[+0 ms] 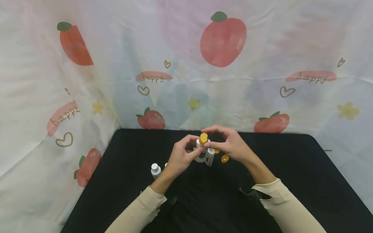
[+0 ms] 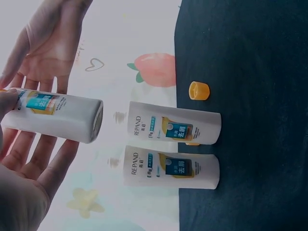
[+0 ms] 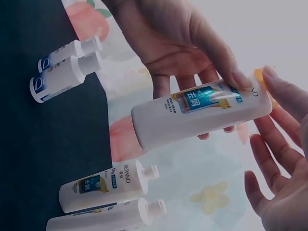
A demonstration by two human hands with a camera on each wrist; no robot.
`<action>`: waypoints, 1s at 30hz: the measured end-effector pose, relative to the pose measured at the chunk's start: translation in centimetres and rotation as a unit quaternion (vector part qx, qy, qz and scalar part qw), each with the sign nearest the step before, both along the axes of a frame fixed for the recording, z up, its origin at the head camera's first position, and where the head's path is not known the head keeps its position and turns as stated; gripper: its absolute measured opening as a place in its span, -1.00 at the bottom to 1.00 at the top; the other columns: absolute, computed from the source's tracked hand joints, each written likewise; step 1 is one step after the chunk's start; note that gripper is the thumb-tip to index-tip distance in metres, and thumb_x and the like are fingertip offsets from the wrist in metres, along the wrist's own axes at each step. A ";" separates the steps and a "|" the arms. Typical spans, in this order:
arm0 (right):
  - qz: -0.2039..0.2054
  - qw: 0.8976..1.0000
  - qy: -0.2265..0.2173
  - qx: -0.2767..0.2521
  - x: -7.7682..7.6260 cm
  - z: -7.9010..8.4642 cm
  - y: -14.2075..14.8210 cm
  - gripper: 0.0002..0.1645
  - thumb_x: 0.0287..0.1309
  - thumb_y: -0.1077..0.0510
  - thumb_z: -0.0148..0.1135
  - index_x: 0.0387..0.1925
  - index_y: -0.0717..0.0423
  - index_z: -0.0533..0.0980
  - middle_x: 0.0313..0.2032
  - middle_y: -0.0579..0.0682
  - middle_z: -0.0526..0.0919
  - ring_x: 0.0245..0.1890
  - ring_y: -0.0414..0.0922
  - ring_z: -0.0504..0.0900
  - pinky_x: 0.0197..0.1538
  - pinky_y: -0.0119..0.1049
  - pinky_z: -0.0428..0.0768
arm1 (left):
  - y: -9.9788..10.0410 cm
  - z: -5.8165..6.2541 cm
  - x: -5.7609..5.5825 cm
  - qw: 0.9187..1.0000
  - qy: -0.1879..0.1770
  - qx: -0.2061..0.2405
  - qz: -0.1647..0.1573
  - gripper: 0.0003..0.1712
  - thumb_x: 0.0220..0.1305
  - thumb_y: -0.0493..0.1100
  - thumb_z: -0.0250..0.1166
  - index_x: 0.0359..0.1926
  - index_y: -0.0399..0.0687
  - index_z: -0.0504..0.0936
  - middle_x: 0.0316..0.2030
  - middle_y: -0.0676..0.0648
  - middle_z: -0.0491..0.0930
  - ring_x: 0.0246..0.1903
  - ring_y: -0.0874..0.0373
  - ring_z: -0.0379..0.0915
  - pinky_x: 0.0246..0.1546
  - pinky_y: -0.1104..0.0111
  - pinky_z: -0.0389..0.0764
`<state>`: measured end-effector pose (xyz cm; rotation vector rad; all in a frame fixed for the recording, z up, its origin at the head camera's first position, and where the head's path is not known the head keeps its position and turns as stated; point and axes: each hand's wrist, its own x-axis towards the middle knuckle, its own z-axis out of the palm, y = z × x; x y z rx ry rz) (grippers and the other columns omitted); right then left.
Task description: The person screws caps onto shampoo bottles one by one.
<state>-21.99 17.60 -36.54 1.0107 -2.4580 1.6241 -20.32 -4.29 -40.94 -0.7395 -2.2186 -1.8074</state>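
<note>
My left hand grips a white shampoo bottle with a blue-green label, its thumb on the front and fingers behind. The bottle is held up in the air and tilted. On its neck sits a yellow cap; my right hand pinches this between thumb and fingertips. Beyond the hands, two matching shampoo bottles stand on the table, one beside the other, both with bare white necks. In the head view my hands partly cover them.
Loose yellow caps lie near the standing bottles, one to their right and another partly hidden behind. Two smaller white bottles with blue markings stand at the left, one beside the other. A printed curtain hangs behind the black table.
</note>
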 end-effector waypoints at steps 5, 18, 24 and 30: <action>-0.001 1.000 0.009 -0.003 0.0 -0.1 -0.1 -0.50 0.17 0.22 0.47 0.16 0.01 0.60 0.09 -0.12 0.63 0.22 -0.15 0.52 0.31 0.03 0.39 | 0.0 0.0 0.0 1.000 0.005 0.006 -0.001 -0.73 0.23 -0.24 0.48 -0.06 -0.10 0.65 -0.17 -0.09 0.71 -0.15 0.07 0.69 -0.22 0.36 0.71; -0.018 1.000 0.016 -0.004 0.3 -0.2 -0.3 -0.53 0.13 0.21 0.51 0.10 0.03 0.62 0.06 -0.13 0.65 0.20 -0.17 0.54 0.32 0.18 0.33 | 0.0 2.8 2.1 1.000 0.028 -0.010 -0.009 -0.80 0.28 -0.38 0.39 -0.09 -0.29 0.61 -0.20 -0.24 0.68 -0.18 -0.08 0.69 -0.21 0.34 0.71; -0.027 0.999 0.016 -0.014 0.4 -0.3 -0.5 -0.54 0.10 0.21 0.54 0.05 -0.07 0.63 0.03 -0.13 0.67 0.16 -0.17 0.55 0.28 0.12 0.37 | 0.2 1.7 1.2 1.000 0.014 -0.016 0.004 -0.75 0.25 -0.35 0.43 -0.07 -0.28 0.62 -0.19 -0.22 0.69 -0.16 -0.06 0.70 -0.21 0.34 0.71; -0.031 0.999 0.013 -0.017 0.5 -0.3 -0.6 -0.56 0.13 0.20 0.52 0.05 -0.08 0.62 0.04 -0.13 0.66 0.16 -0.16 0.54 0.28 0.12 0.35 | 0.3 0.2 0.2 1.000 0.013 -0.009 0.009 -0.74 0.25 -0.30 0.45 -0.06 -0.19 0.63 -0.16 -0.15 0.70 -0.15 0.01 0.70 -0.20 0.32 0.73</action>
